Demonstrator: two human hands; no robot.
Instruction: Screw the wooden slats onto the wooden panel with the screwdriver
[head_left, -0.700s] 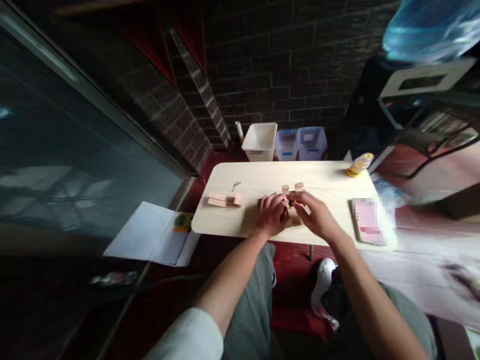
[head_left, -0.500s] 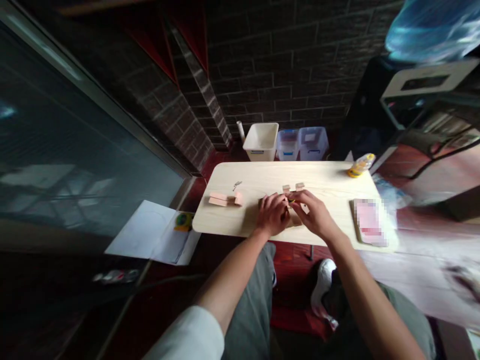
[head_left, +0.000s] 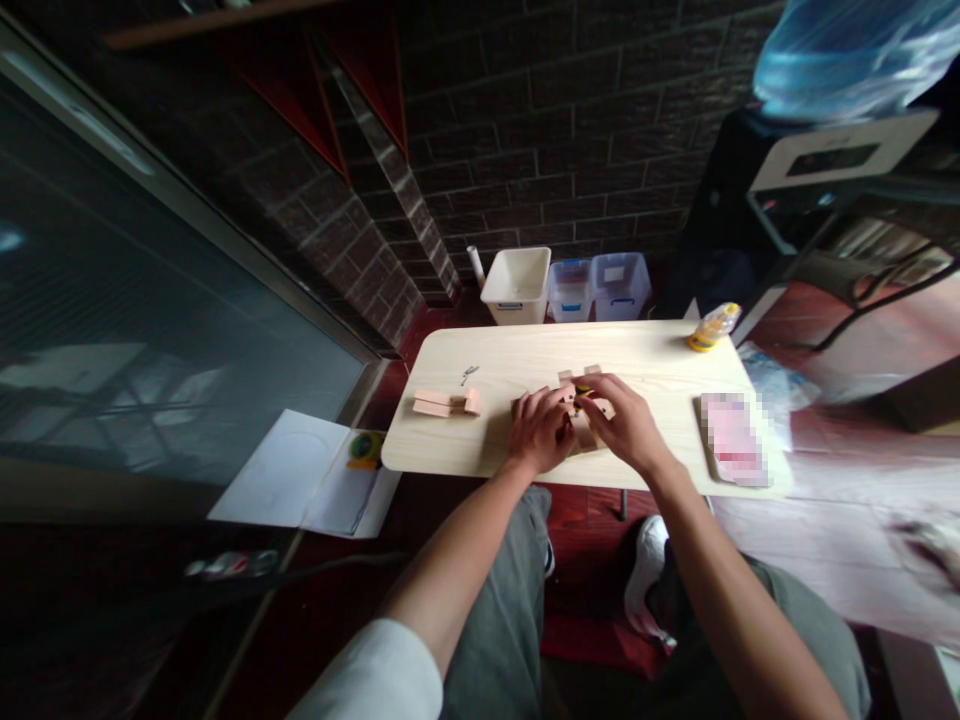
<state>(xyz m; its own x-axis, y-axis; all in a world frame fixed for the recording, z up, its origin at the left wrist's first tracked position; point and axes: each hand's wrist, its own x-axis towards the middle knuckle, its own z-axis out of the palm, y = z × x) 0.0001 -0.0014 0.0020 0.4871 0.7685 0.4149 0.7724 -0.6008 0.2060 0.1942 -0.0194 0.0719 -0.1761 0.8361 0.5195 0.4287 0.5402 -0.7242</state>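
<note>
Dark brick wall (head_left: pixel 570 130) at the back, and a pale wood-grain surface (head_left: pixel 510 350) set up in front of it. Taking the spot where the hands met as the middle of the clock, a white tub (head_left: pixel 517 285) sat on the floor around 11, with a clear bin (head_left: pixel 570 292) at 12 and a bluish bin (head_left: pixel 621 285) at 1.

The left hand (head_left: pixel 540 430) had its fingers curled down over a wooden piece (head_left: pixel 587 438), which lay on the near half of the surface, right under both hands. The right hand (head_left: pixel 622 420) had thumb and fingers pinched around a small yellow-and-black object (head_left: pixel 581 392); too tiny and covered to tell what it was.

Two little wooden blocks (head_left: pixel 592 370) were just past the fingers at 12. A separate wooden assembly (head_left: pixel 435 403) lay at 9, with some small dark metal bits (head_left: pixel 469 374) just above it. A yellow-capped bottle (head_left: pixel 715 327) stood at 2, and a pinkish, pixelated flat thing (head_left: pixel 735 440) lay around 3.
</note>
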